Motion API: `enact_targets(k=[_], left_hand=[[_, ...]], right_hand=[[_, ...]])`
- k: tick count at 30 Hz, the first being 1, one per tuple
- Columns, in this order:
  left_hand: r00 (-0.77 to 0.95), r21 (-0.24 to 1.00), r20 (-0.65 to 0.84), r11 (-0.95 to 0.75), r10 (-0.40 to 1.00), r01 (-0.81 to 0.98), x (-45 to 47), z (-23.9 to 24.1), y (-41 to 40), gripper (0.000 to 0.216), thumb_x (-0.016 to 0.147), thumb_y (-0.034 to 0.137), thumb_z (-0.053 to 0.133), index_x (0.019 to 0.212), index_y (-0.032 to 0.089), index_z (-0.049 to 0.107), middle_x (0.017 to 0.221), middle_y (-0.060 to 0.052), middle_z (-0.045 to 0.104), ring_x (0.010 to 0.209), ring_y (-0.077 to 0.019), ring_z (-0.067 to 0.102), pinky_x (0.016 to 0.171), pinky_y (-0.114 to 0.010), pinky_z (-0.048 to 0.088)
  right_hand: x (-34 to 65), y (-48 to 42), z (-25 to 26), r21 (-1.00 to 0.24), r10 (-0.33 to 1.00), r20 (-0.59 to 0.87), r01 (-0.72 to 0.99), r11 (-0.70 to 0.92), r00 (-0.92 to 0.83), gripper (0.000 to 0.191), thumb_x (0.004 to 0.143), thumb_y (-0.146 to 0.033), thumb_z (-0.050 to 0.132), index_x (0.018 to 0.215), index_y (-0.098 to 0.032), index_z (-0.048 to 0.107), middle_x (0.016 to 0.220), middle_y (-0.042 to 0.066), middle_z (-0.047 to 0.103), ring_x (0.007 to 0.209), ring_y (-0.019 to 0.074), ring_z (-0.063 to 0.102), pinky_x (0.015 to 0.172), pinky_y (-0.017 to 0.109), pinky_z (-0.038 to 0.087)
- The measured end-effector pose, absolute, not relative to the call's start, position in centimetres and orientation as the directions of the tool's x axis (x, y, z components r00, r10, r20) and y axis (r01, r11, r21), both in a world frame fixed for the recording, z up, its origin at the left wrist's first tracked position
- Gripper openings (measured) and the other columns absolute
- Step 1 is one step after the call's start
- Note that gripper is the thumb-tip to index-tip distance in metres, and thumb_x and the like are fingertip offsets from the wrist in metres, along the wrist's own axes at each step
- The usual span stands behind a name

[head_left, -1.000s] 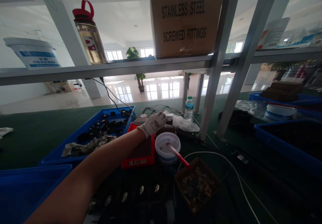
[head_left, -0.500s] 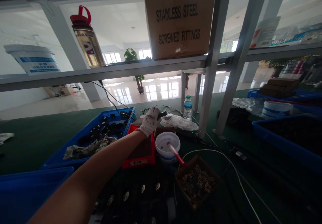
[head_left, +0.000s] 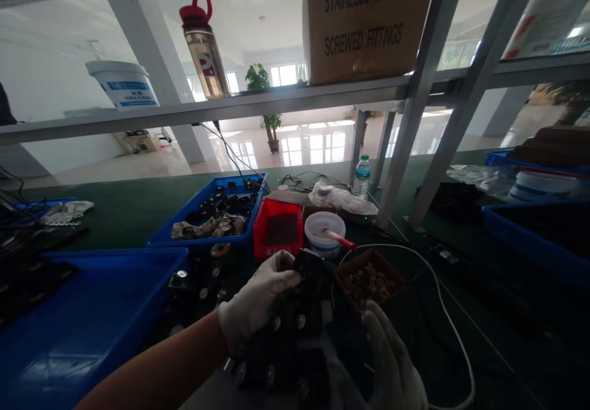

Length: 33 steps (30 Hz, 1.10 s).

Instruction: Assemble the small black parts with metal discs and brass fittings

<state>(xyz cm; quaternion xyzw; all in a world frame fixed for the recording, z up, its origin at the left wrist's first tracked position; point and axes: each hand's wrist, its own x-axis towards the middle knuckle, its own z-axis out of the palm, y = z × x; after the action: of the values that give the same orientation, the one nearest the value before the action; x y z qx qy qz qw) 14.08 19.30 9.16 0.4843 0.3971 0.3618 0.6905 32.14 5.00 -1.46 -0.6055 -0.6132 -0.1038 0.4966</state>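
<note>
My left hand (head_left: 258, 299), in a white work glove, pinches a black part (head_left: 311, 270) between thumb and fingers, just in front of the red bin (head_left: 259, 225). The part is dark, and its exact kind is not clear. Beneath it, several similar black parts (head_left: 271, 361) with shiny metal discs stand on the bench. My right hand (head_left: 391, 367), gloved too, is low on the right with its fingers stretched out and nothing visible in them. Its fingertips are near a brown box (head_left: 343, 284) of small brass-coloured rings.
A white tub (head_left: 322, 243) with a red-handled brush (head_left: 340, 238) stands behind the box. Blue trays (head_left: 177, 241) lie at left and right. A water bottle (head_left: 362, 176) stands by the metal posts. A pale cable (head_left: 454, 318) curves along the right. Overhead runs a shelf (head_left: 276, 98).
My left hand has drawn back from beyond the red bin toward me, with a black part in it. My right hand has come into view. The view has shifted so that the scene moves right.
</note>
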Motion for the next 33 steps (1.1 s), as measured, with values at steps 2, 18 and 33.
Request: enact_targets(k=[2, 18, 33], left_hand=[[0.448, 0.915, -0.276, 0.375, 0.850, -0.148, 13.6, 7.9, 16.0, 0.036, 0.067, 0.024, 0.086, 0.090, 0.020, 0.059, 0.083, 0.000, 0.067, 0.073, -0.0166, 0.067, 0.068, -0.028, 0.053], [0.582, 0.855, -0.343, 0.501, 0.737, -0.131, 8.6, 6.7, 10.0, 0.042, 0.080, 0.027, 0.078, 0.120, 0.022, 0.067, 0.100, -0.006, 0.072, 0.095, -0.0229, 0.070, 0.088, -0.034, 0.053], [0.708, 0.998, 0.015, -0.058, 0.707, 0.037, 9.7, 4.8, 13.4, 0.083, 0.066, 0.024, 0.092, 0.142, 0.030, 0.060, 0.145, -0.005, 0.067, 0.139, -0.0335, 0.057, 0.117, -0.045, 0.047]], right_hand=[[31.6, 6.4, -0.3, -0.345, 0.628, 0.777, 0.864, 0.365, 0.045, 0.079, 0.104, -0.045, 0.056, 0.168, -0.019, 0.019, 0.153, 0.022, 0.053, 0.128, 0.0386, 0.063, 0.084, 0.053, 0.067], [29.7, 5.2, 0.2, -0.585, 0.796, 0.604, 0.652, 0.482, -0.046, 0.097, 0.086, -0.015, 0.068, 0.167, -0.023, 0.017, 0.146, 0.016, 0.064, 0.129, 0.0296, 0.067, 0.098, 0.044, 0.064], [33.6, 3.9, 3.1, -0.877, 0.947, 0.320, 0.377, 0.298, -0.004, 0.086, 0.078, -0.029, 0.081, 0.155, -0.032, 0.043, 0.148, 0.012, 0.060, 0.110, 0.0250, 0.070, 0.089, 0.040, 0.063]])
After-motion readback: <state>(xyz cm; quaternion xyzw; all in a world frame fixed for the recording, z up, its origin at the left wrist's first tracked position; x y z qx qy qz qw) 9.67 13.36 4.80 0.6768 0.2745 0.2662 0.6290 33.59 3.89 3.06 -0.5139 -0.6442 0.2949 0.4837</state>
